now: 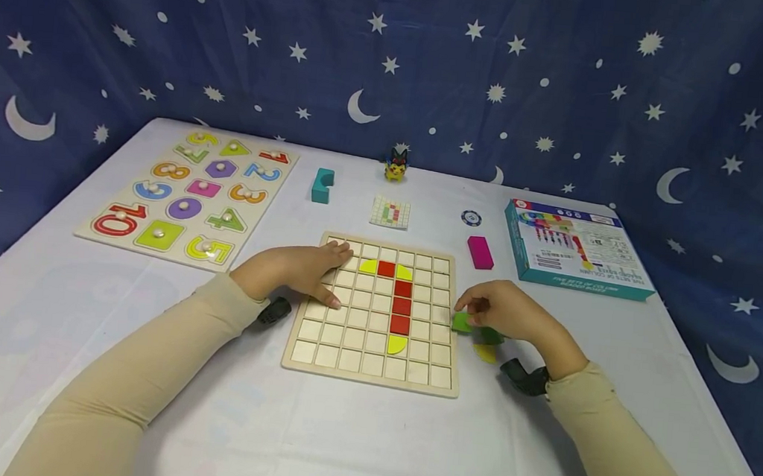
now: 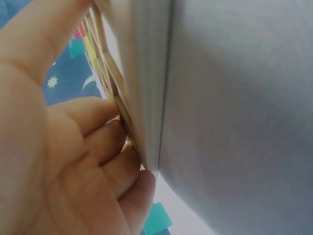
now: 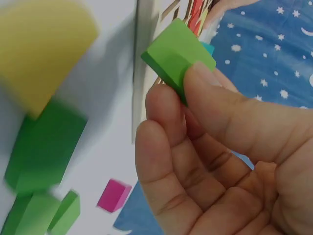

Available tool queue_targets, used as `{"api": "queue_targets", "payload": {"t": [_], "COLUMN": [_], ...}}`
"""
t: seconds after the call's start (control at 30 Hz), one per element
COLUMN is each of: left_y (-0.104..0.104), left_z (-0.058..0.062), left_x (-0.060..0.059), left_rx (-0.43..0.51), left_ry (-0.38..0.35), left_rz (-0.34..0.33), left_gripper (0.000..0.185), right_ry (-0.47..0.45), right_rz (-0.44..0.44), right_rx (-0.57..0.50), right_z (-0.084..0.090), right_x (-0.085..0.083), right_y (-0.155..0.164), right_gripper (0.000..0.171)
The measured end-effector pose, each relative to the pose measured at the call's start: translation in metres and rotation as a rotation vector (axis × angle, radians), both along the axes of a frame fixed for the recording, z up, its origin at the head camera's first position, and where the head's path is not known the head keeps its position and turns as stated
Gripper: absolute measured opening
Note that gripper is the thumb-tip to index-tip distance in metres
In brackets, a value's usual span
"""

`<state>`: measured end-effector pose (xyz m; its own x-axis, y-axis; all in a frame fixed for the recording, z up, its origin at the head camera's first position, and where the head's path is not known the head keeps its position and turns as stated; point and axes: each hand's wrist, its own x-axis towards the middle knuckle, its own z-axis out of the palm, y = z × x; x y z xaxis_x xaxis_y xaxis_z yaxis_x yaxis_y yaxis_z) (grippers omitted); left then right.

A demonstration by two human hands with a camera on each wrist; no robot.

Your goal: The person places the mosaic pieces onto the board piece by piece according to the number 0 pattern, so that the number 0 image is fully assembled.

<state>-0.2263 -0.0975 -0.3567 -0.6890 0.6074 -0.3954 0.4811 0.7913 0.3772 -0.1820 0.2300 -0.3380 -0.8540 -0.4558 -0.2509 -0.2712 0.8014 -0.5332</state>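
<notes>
A flat light-green square piece (image 1: 461, 322) is pinched between thumb and fingers of the right hand (image 1: 510, 312), by the right edge of a pale wooden grid board (image 1: 330, 333); the thumb hides one corner. Beneath that hand, a dark-green piece (image 1: 492, 336) is partly covered, and a yellow round-edged piece (image 1: 485, 353) shows only in part; the right wrist view blurs both and cuts the yellow one off. The left hand (image 1: 294, 268), fingers spread, rests on the board's left side, covering some cells; the left wrist view crops its thumb. Red square tiles (image 1: 401, 307) sit in the grid. Beyond, a small patterned paper card (image 1: 390, 213) is too small to make out fully, as is the fine print on a teal-sided cardboard box (image 1: 582, 246).
</notes>
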Motion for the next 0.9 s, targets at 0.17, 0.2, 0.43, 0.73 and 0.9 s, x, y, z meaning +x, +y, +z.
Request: {"api": "queue_targets", "payload": {"t": [0.17,0.2,0.43,0.73,0.9], "left_y": [0.000,0.000,0.001,0.001,0.000], "left_z": [0.000,0.000,0.000,0.000,0.000], "left_x": [0.000,0.000,0.000,0.001,0.001], "left_rx": [-0.006,-0.007,-0.002,-0.006,-0.006], "left_ry": [0.003,0.005,0.005,0.004,0.011], "left_rz": [-0.005,-0.006,-0.002,0.002,0.008], "left_gripper": [0.098,0.098,0.098,0.098,0.097], "right_ry": [0.024,0.028,0.007,-0.037,-0.069], "right_rz": [0.046,0.054,0.103,0.208,0.239], "right_rx": [-0.020,-0.024,-0.037,-0.037,-0.022], "right_z": [-0.002,-0.002,0.004,0.006,0.005], "right_x": [-0.001,-0.001,-0.002,0.001,0.004], "right_y": [-0.015,-0.019,-0.049,-0.085,-0.101], "right_gripper": [0.023,0.023,0.020,0.018,0.013]}}
